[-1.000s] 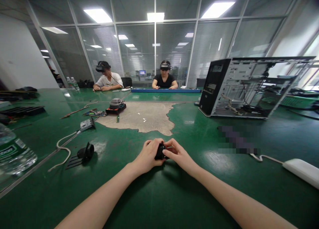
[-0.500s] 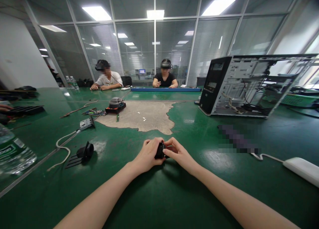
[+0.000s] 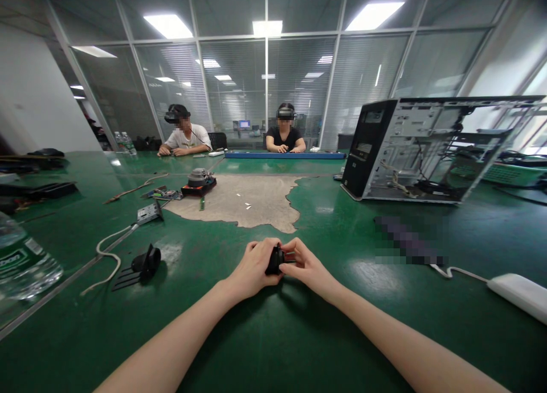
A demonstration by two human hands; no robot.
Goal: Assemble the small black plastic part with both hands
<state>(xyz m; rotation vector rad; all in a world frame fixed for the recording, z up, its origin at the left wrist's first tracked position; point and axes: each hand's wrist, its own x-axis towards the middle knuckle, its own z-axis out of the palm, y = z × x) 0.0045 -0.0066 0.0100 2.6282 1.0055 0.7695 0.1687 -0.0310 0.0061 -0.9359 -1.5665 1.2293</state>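
Note:
A small black part (image 3: 276, 260), boxy in shape and partly covered by fingers, is between my two hands just above the green table. My left hand (image 3: 256, 263) wraps around its left side, thumb below and fingers over the top. On the right edge, the thumb and fingertips of my right hand (image 3: 302, 261) pinch the same part. Thin reddish lines show between the right fingers; I cannot tell what they are. To the left lies a black plastic piece (image 3: 147, 262) with a round opening and several long prongs.
An opened computer case (image 3: 370, 148) stands at the right, near a white power strip (image 3: 519, 293). A water bottle (image 3: 25, 262), a metal bracket (image 3: 149, 212), a pale cord (image 3: 102, 250) and a round metal component (image 3: 200, 179) lie left. Two people sit across the table (image 3: 342, 336).
My right fingers have shifted slightly on the black part, opening a gap between index finger and thumb. My left hand keeps its hold. The person opposite has lowered a hand to the table.

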